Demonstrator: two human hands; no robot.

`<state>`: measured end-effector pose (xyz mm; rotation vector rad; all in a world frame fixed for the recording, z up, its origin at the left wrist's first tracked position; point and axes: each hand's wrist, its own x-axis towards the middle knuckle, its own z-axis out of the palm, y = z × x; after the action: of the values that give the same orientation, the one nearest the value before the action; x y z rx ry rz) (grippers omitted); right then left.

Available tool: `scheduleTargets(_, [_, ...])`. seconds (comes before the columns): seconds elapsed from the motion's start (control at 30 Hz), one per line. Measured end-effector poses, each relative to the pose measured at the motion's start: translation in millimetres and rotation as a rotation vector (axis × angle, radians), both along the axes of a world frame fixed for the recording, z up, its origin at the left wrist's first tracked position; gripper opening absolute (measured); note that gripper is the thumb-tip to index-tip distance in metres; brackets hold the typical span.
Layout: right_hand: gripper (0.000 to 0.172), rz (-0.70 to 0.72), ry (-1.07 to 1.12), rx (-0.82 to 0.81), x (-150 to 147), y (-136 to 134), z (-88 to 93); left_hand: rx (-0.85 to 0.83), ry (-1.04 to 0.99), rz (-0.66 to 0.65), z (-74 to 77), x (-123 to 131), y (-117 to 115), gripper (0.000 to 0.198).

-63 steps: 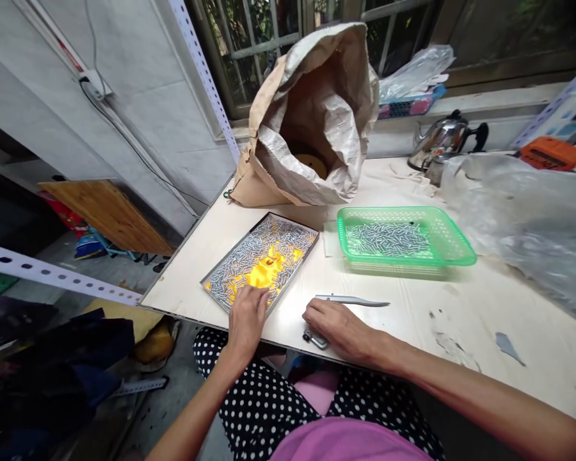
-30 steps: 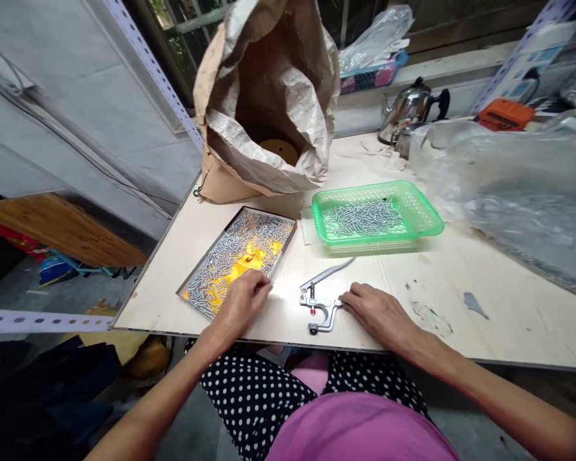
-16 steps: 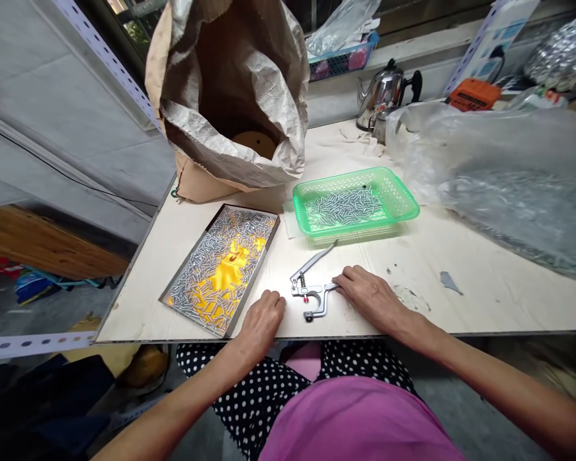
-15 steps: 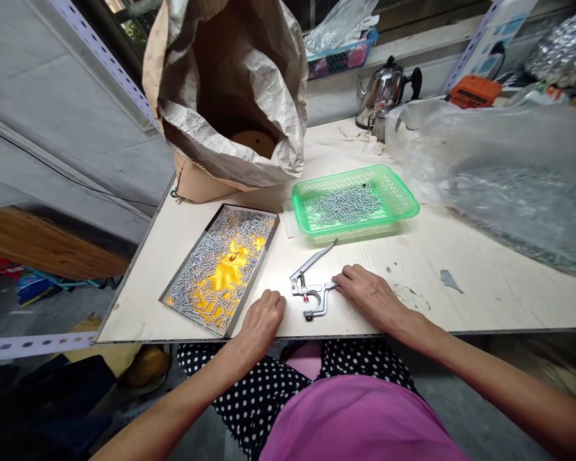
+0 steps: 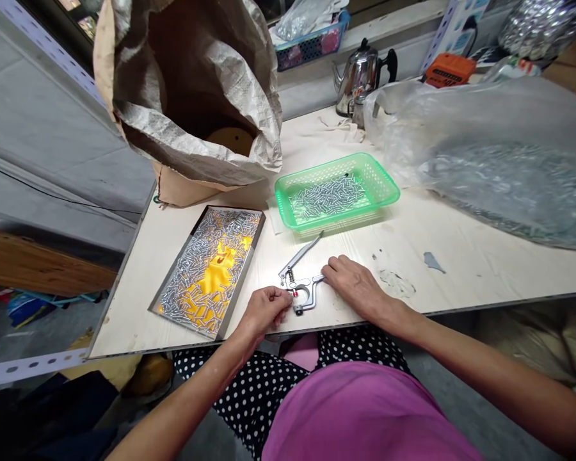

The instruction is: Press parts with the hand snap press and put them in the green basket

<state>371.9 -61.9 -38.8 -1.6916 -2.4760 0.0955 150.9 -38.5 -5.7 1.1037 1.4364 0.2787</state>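
A metal press-plier tool (image 5: 300, 276) lies on the pale table (image 5: 461, 256) near its front edge, its long handle angled up toward the basket. My right hand (image 5: 352, 286) rests on the tool's lower handle, fingers curled over it. My left hand (image 5: 265, 308) is pinched at the tool's jaw, fingertips together on something too small to make out. To the left lies a flat metal tray (image 5: 249, 246) with a yellow bottom, strewn with several small silver pieces. A green plastic basket (image 5: 386, 189) behind the tool holds more of the same pieces.
A big open paper sack (image 5: 196, 96) stands at the back left. A large clear plastic bag (image 5: 499, 147) of silver parts fills the right side. A steel kettle (image 5: 360, 73) and an orange box (image 5: 448, 69) sit by the wall. The table's front edge runs just before my hands.
My left hand left the yellow tray and came right to the tool's jaw, fingers pinched. My right hand stayed on the handle. The view has tilted down and shifted.
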Motion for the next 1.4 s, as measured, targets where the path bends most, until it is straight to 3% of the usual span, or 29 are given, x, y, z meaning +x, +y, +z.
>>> scheduleTargets(0.13, [0.015, -0.01, 0.003, 0.068, 0, 0, -3.3, -0.081, -0.07, 0.067, 1.5, 8, 0, 0.022])
scheduleTargets(0.37, [0.012, -0.033, 0.027, 0.08, 0, -1, 0.2, -0.129, -0.012, 0.105, -1.4, 15, -3, 0.026])
scheduleTargets(0.67, [0.015, -0.044, 0.05, 0.06, 0, -1, 5.4, -0.153, 0.047, 0.027, 1.1, 13, 2, 0.026])
scheduleTargets(0.9, [0.016, -0.053, 0.024, -0.008, -1, 1, 11.0, -0.005, 0.165, -0.023, 4.8, 18, -3, 0.016])
scheduleTargets(1.03, [0.015, -0.049, 0.039, -0.007, -1, 0, 11.9, 0.038, 0.16, 0.016, 0.8, 19, -12, 0.016])
scheduleTargets(1.2, [0.016, -0.044, 0.054, 0.015, 0, -1, 10.2, -0.027, 0.071, 0.07, -2.7, 16, -16, 0.019])
scheduleTargets(1.4, [0.015, -0.043, 0.051, 0.014, 0, -1, 10.8, -0.158, 0.112, -0.001, 6.8, 19, -5, 0.021])
